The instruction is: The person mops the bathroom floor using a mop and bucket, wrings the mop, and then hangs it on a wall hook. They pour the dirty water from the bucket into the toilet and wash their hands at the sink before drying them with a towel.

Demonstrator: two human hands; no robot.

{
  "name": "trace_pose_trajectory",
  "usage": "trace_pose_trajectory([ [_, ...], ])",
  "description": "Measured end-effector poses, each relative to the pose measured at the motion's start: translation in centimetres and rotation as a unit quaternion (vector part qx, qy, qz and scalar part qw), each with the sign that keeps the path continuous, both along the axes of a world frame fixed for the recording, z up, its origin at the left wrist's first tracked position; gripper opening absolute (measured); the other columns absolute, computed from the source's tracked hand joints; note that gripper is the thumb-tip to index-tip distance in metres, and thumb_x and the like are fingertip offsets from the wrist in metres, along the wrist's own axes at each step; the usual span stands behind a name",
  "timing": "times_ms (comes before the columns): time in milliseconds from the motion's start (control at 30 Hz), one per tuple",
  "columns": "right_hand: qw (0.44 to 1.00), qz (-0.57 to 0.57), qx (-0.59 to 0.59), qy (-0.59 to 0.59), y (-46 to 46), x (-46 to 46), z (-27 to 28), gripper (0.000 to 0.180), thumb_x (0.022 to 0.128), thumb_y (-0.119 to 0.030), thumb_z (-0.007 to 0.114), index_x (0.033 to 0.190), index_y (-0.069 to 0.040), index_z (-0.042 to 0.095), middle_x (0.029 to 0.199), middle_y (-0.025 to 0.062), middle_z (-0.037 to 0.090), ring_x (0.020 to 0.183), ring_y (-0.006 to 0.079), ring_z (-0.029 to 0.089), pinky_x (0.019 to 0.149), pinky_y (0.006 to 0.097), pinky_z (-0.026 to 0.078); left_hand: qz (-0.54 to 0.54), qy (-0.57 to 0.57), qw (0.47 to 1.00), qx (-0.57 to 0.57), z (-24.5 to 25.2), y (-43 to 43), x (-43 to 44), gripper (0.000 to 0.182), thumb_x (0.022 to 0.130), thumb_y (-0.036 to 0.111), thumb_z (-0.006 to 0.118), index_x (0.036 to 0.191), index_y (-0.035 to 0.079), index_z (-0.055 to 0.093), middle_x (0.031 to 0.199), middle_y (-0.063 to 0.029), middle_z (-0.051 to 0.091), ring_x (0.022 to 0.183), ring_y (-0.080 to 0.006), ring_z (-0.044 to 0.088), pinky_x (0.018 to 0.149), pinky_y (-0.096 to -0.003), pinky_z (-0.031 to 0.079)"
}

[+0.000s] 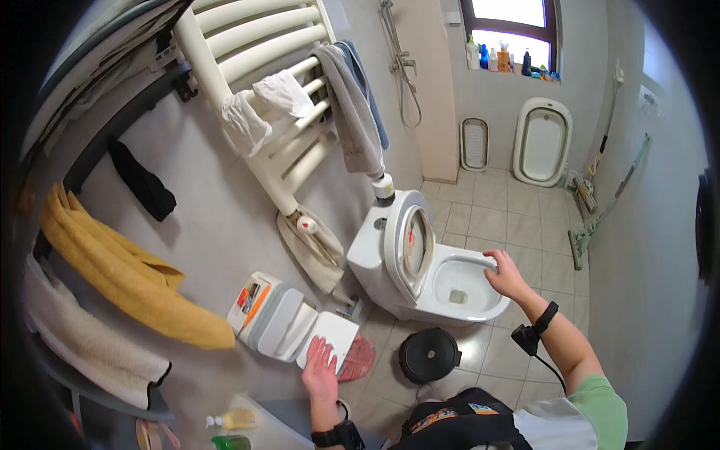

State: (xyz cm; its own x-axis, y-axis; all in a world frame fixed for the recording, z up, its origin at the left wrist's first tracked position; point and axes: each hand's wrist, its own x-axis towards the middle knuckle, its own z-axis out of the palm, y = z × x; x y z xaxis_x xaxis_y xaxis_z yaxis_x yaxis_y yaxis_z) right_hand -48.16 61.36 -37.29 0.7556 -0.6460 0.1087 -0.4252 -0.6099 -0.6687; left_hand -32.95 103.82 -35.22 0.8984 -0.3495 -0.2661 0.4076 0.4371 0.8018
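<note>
My right hand (507, 275) is over the right rim of a white ceramic toilet (469, 312), fingers slightly bent and holding nothing. The toilet lid and seat (406, 247) are raised against the tank. My left hand (320, 368) is open, with its fingertips over the lowered white flap (336, 333) of a wall-mounted tissue box (279, 315); whether they touch it I cannot tell. White paper (299, 328) shows inside the box. An orange-handled tool (257, 305) lies on top of it. Black straps with small devices sit on both wrists.
A round black bin (430, 355) stands on the tiles before my feet. Red mesh (358, 357) hangs below the tissue box. Yellow towel (129, 270) and towel rail (247, 112) line the left wall. Soap bottles (239, 419) stand bottom left. Mops (610, 208) lean at right.
</note>
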Motion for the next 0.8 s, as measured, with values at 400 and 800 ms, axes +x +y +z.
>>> trace_pose_trajectory([
  [400,0.913,0.177,0.085,-0.357,-7.6,31.5,16.5,0.042,0.084,-0.012,0.053,0.121,-0.002,0.036,0.117,0.0173,0.049,0.093,0.0239,0.058,0.079,0.0294,0.047,-0.048,-0.334,0.939,0.066,11.0,-21.7,9.8,0.063,0.088,0.017,0.038,0.141,0.005,0.008,0.148,-0.0094,0.004,0.136,-0.0207,-0.003,0.108,-0.0340,-0.001],
  [800,0.705,0.541,0.153,-0.433,-11.7,32.2,20.8,0.027,0.074,-0.019,0.055,0.092,0.000,0.061,0.096,0.0169,0.059,0.085,0.0242,0.059,0.077,0.0343,0.046,0.087,-0.439,0.879,0.163,19.3,-36.5,18.7,0.054,0.093,0.027,0.038,0.137,0.000,0.022,0.140,-0.0127,0.026,0.129,-0.0228,0.025,0.105,-0.0319,0.019],
])
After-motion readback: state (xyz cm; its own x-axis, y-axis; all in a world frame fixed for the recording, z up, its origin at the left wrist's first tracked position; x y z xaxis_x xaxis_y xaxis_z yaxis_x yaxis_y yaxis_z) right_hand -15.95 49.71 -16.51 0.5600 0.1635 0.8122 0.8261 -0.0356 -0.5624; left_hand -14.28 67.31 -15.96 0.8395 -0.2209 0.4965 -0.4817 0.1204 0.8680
